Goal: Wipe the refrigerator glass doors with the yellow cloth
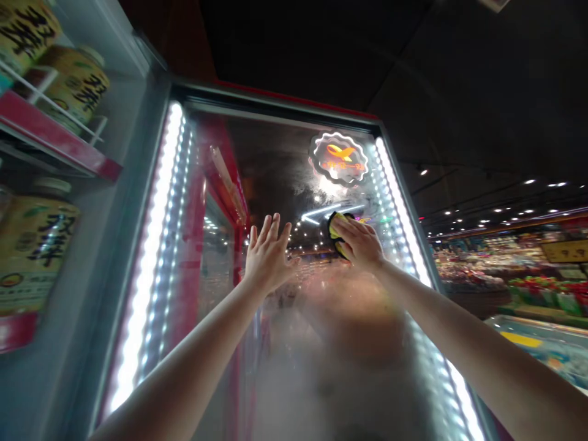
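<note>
In front of me stands a glass door (285,343), fogged over its lower part and clearer higher up. My right hand (362,242) presses a yellow and black cloth (337,226) to the glass, right of the middle. My left hand (269,254) is raised at the door with its fingers spread, holding nothing; whether the palm touches the glass I cannot tell. Above my right hand a round lit sign (340,158) with a wavy white outline and orange marks shows at the glass.
Bright light strips (154,257) line both sides of the door. At the left, bottles with yellow labels (39,251) stand on shelves with a red front edge (55,131). A glass-topped case (546,343) and store displays (478,260) lie to the right.
</note>
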`<state>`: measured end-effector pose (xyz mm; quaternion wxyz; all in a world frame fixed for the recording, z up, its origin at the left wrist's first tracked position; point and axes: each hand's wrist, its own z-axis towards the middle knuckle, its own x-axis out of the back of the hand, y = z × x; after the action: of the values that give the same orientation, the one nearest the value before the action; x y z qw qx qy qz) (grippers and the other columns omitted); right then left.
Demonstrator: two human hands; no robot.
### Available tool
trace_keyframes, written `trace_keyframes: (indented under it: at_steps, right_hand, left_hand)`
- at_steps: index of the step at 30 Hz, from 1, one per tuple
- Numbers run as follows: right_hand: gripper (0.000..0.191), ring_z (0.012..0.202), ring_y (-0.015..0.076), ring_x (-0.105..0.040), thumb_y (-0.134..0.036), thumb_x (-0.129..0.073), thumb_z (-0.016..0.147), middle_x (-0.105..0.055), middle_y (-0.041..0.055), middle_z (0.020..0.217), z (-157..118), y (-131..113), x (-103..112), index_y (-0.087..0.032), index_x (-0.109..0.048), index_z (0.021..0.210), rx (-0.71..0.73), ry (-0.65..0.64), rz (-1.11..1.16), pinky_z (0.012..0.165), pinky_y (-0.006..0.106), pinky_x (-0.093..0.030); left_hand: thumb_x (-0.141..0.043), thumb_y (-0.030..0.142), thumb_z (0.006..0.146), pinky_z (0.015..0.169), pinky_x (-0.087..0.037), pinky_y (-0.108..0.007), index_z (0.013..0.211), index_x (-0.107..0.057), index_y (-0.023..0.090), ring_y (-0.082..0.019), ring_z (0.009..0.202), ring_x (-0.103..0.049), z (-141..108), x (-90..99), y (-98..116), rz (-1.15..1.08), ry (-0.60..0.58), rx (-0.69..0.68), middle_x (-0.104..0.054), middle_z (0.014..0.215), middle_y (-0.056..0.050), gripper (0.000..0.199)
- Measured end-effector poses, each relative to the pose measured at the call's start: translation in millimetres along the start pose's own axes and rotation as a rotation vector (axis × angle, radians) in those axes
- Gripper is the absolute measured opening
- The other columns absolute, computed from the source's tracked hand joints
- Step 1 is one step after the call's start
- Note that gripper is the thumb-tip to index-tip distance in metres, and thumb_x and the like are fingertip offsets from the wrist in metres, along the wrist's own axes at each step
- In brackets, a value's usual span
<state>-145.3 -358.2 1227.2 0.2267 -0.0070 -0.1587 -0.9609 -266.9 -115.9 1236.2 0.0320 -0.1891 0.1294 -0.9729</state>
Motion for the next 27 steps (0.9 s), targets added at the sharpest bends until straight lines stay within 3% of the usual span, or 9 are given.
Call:
trace_keyframes:
  at_steps: [3, 5, 8, 13, 16, 19, 21, 24, 27]
  right_hand:
    - [0.054, 0.140, 0.0296, -0.048, -0.025, -0.045, 0.096, -0.053, 0.0023, 0.156, 32, 20, -7, -0.028, -0.052, 0.149, -0.372, 0.141, 0.024, 0.109, 0.051, -0.044]
    - [0.054, 0.139, 0.0316, -0.047, -0.025, -0.045, 0.095, -0.053, 0.0018, 0.156, 60, 16, -11, -0.030, -0.053, 0.148, -0.475, 0.187, 0.057, 0.108, 0.054, -0.044]
    - [0.055, 0.143, 0.0302, -0.043, -0.025, -0.046, 0.095, -0.050, -0.0022, 0.158, 78, -8, -14, -0.033, -0.052, 0.149, -0.355, 0.168, 0.086, 0.113, 0.053, -0.040]
    - [0.054, 0.146, 0.0242, -0.041, -0.027, -0.049, 0.096, -0.049, -0.0042, 0.159, 42, -14, -14, -0.032, -0.052, 0.150, 0.024, 0.038, 0.097, 0.120, 0.045, -0.033]
    - [0.052, 0.143, 0.0248, -0.045, -0.024, -0.047, 0.096, -0.052, -0.0030, 0.157, 34, -5, -16, -0.033, -0.055, 0.147, -0.210, 0.072, 0.112, 0.117, 0.047, -0.037]
    - [0.051, 0.140, 0.0294, -0.047, -0.025, -0.047, 0.096, -0.053, -0.0016, 0.156, 57, -27, -20, -0.033, -0.056, 0.145, -0.482, 0.113, 0.136, 0.111, 0.053, -0.042]
    - [0.051, 0.141, 0.0286, -0.046, -0.026, -0.048, 0.096, -0.050, -0.0033, 0.158, 81, -57, -23, -0.034, -0.055, 0.146, -0.400, 0.102, 0.167, 0.110, 0.052, -0.043]
    - [0.053, 0.145, 0.0209, -0.041, -0.022, -0.047, 0.097, -0.048, -0.0082, 0.159, 111, -93, -27, -0.037, -0.052, 0.147, -0.099, 0.071, 0.214, 0.117, 0.045, -0.037]
    - [0.055, 0.146, 0.0204, -0.039, -0.020, -0.047, 0.096, -0.047, -0.0077, 0.160, 126, -88, -29, -0.036, -0.051, 0.148, -0.078, 0.059, 0.231, 0.118, 0.045, -0.036]
  left_hand:
    - [-0.071, 0.048, 0.085, 0.129, -0.014, -0.054, 0.161, -0.031, 0.018, -0.031, 0.159, -0.011, 3, 1.0, 2, 0.040, -0.034, 0.010, -0.012, 0.172, -0.013, 0.091]
    - [-0.071, 0.047, 0.086, 0.129, -0.015, -0.053, 0.161, -0.029, 0.018, -0.031, 0.159, -0.011, 4, 0.7, 3, 0.063, -0.049, 0.019, -0.011, 0.172, -0.013, 0.091]
    - [-0.071, 0.047, 0.087, 0.129, -0.014, -0.054, 0.162, -0.028, 0.018, -0.031, 0.159, -0.008, 5, -1.6, 3, 0.072, -0.054, 0.034, -0.009, 0.172, -0.013, 0.091]
    - [-0.072, 0.045, 0.086, 0.129, -0.014, -0.055, 0.161, -0.030, 0.018, -0.031, 0.159, -0.010, 6, -6.4, 5, 0.065, -0.047, 0.046, -0.009, 0.172, -0.012, 0.090]
    - [-0.073, 0.044, 0.086, 0.129, -0.015, -0.055, 0.161, -0.031, 0.018, -0.032, 0.159, -0.013, 6, -10.2, 4, 0.067, -0.038, 0.052, -0.012, 0.172, -0.013, 0.090]
    - [-0.072, 0.045, 0.086, 0.129, -0.015, -0.054, 0.160, -0.033, 0.018, -0.032, 0.159, -0.014, 5, -16.8, 0, 0.065, -0.022, 0.032, -0.013, 0.172, -0.013, 0.087]
    - [-0.071, 0.045, 0.087, 0.130, -0.014, -0.053, 0.160, -0.034, 0.018, -0.032, 0.159, -0.014, 4, -22.1, -3, 0.060, -0.005, 0.012, -0.014, 0.171, -0.013, 0.086]
    - [-0.070, 0.044, 0.088, 0.130, -0.013, -0.053, 0.159, -0.036, 0.017, -0.031, 0.159, -0.016, 3, -28.5, -6, 0.056, 0.019, 0.004, -0.018, 0.171, -0.013, 0.083]
    - [-0.070, 0.044, 0.088, 0.130, -0.016, -0.053, 0.158, -0.037, 0.020, -0.030, 0.158, -0.018, 3, -30.8, -7, 0.068, 0.025, 0.018, -0.020, 0.170, -0.012, 0.082]
